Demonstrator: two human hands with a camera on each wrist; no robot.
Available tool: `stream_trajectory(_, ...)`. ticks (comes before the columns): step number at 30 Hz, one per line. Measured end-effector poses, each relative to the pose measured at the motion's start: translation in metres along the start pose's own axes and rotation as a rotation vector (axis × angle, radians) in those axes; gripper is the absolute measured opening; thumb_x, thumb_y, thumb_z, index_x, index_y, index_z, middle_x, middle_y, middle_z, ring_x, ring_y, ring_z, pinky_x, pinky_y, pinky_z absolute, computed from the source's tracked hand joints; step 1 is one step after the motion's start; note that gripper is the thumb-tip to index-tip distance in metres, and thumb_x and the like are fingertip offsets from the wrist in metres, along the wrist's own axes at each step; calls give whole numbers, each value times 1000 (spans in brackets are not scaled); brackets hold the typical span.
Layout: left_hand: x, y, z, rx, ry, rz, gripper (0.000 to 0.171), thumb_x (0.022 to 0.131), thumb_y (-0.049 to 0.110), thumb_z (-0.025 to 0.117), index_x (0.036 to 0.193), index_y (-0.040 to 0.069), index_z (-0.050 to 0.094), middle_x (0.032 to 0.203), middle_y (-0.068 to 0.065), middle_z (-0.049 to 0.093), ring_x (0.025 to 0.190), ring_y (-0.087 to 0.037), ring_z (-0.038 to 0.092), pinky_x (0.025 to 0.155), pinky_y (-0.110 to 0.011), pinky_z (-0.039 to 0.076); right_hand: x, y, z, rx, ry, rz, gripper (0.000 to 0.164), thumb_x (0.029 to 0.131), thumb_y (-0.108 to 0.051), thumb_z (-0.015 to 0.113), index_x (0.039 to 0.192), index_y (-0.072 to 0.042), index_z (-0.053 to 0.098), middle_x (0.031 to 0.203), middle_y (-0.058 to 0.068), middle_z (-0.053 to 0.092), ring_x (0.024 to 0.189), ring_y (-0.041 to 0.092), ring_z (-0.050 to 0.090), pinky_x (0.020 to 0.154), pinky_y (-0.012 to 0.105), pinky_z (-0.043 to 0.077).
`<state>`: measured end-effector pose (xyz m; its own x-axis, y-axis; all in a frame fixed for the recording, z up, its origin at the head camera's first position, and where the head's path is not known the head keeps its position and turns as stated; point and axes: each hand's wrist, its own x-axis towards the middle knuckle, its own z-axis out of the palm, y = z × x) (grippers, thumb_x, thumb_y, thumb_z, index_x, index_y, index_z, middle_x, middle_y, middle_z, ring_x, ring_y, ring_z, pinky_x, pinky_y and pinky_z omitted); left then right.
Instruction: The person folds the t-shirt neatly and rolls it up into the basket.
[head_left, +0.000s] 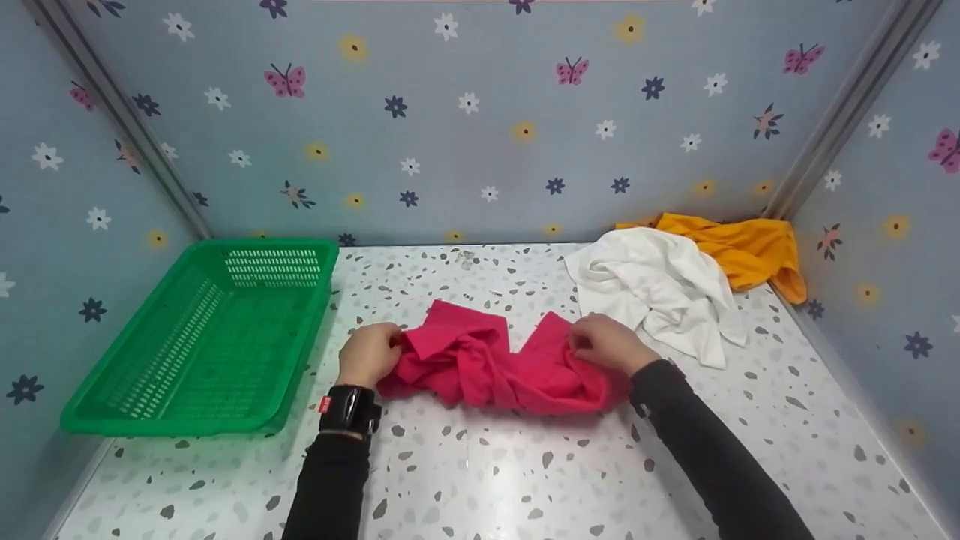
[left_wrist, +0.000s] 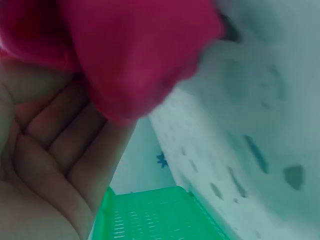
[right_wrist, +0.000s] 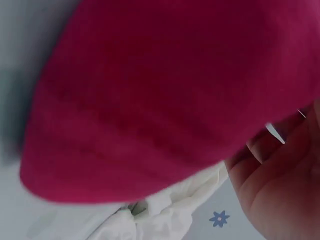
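Observation:
A crumpled red-pink cloth garment (head_left: 487, 367) is stretched between both hands, low over the speckled table. My left hand (head_left: 367, 354) pinches its left end, thumb and fingers on the fabric; in the left wrist view the pink cloth (left_wrist: 140, 55) hangs from the fingers over the palm. At the other end, my right hand (head_left: 609, 343) grips the garment near its upper right edge. In the right wrist view a broad fold of the cloth (right_wrist: 150, 110) covers most of the picture and hides the fingertips.
A green plastic basket (head_left: 300, 367) with slotted sides stands on the left. At the back right lie a rumpled white cloth (head_left: 652, 277) and, partly behind it, an orange cloth (head_left: 757, 251). Flower-patterned walls (head_left: 465, 165) enclose the speckled tabletop (head_left: 480, 480) at the back and sides.

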<state>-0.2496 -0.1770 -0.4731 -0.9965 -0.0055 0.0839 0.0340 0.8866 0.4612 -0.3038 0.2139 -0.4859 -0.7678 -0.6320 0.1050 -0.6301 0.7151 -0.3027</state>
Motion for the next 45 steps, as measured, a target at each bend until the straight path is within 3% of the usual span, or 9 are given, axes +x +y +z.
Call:
stream_trajectory(5,-2,-3,7,6,-91,9,15,74,1,61,75,15,65,78,-2,61,74,-22,54,66,-38,42,-3,-2,3,14,-17,8,14,74,-11,74,72,-16,61,73,-8,53,74,13,50,74,33,42)
stream_trajectory(10,-7,-4,9,0,-117,9,19,71,-3,62,74,15,66,76,-2,61,72,-21,54,65,-37,42,-12,-3,4,67,-20,5,14,75,-11,73,72,-17,61,73,-10,53,72,11,50,69,29,43)
stream_trajectory(25,-41,-9,9,-19,-94,79,22,68,-6,60,66,16,62,66,3,59,63,-17,49,59,-33,41,-58,-16,10,45,19,-128,16,74,-11,72,74,-19,59,74,-10,52,72,9,49,70,30,43)
stream_trajectory(30,-54,-11,9,-34,-85,110,25,67,-6,60,65,18,62,64,6,57,62,-15,49,59,-33,42,-69,-21,10,48,15,-138,15,75,-11,72,75,-20,59,76,-11,53,73,7,49,72,29,44)
stream_trajectory(39,-59,-13,8,-16,-82,114,19,69,-1,64,69,18,64,66,6,58,63,-15,50,62,-34,43,-70,-27,2,56,-30,-136,14,75,-12,73,76,-18,60,75,-9,53,73,8,49,71,30,43)
stream_trajectory(42,-60,-13,8,-20,-79,117,19,69,-2,64,69,18,64,66,6,58,63,-15,50,62,-34,43,-64,-23,-10,100,-94,-130,10,77,-17,72,80,-18,63,78,-9,57,75,9,52,73,31,45)
stream_trajectory(45,-60,-13,7,-26,-73,125,20,69,-2,64,69,18,64,66,7,58,63,-14,51,62,-34,43,-54,-13,-25,142,-72,-90,12,78,-19,72,87,-15,65,85,-5,61,80,14,56,77,35,46)
